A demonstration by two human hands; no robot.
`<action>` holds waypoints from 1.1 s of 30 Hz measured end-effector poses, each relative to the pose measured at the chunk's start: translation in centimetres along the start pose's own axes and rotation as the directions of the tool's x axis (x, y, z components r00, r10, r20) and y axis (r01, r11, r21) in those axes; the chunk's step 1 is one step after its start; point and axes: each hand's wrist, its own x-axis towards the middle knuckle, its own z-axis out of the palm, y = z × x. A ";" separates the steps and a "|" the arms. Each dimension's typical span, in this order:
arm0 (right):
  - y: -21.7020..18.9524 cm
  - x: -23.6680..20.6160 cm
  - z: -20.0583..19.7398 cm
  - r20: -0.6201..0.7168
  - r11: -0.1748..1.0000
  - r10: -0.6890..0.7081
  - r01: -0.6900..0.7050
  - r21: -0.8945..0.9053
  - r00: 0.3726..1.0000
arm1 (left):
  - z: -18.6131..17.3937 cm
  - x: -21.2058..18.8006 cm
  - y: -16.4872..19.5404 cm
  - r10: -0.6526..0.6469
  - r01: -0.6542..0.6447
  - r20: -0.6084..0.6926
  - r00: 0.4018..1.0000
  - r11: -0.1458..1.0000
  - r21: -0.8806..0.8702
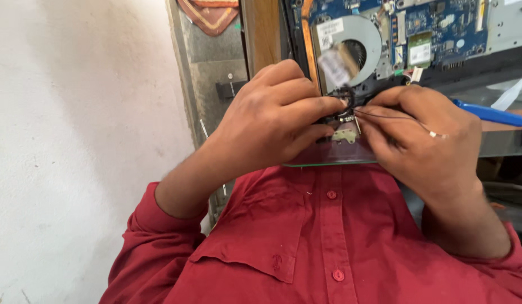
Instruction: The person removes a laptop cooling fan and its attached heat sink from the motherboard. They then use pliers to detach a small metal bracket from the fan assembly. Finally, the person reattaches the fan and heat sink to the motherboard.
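Laptop board — cut off, top edge

Pale, rough plastered wall filling the left half, faintly speckled and evenly lit by soft daylight. Beside it, grey metal upright with a small dark fitting and a screw head. Next to that, vertical brown wooden post. Above, scrap of red patterned cloth hanging at the top edge. At far right, dim cluttered shelf space in shadow.

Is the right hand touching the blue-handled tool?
Apart. The head view shows the right hand at the hinge, with the blue-handled tool lying behind it, a visible gap between.
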 end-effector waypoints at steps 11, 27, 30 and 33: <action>0.3 0.3 0.0 0.044 0.986 0.122 -0.126 0.105 0.992 | 0.1 2.1 1.2 -0.089 0.092 0.051 0.995 0.994 -0.065; -0.5 0.1 0.4 -0.146 0.974 0.164 -0.137 0.179 0.975 | 1.0 2.1 2.0 0.124 -0.112 -0.118 0.985 0.989 0.098; -0.3 0.1 0.2 -0.143 0.983 0.080 -0.054 0.177 0.986 | 0.9 2.4 2.5 0.236 -0.213 -0.119 0.964 0.960 0.181; -0.3 0.1 0.0 -0.107 0.986 0.098 -0.082 0.145 0.989 | 0.7 3.0 2.7 0.255 -0.224 -0.129 0.958 0.952 0.210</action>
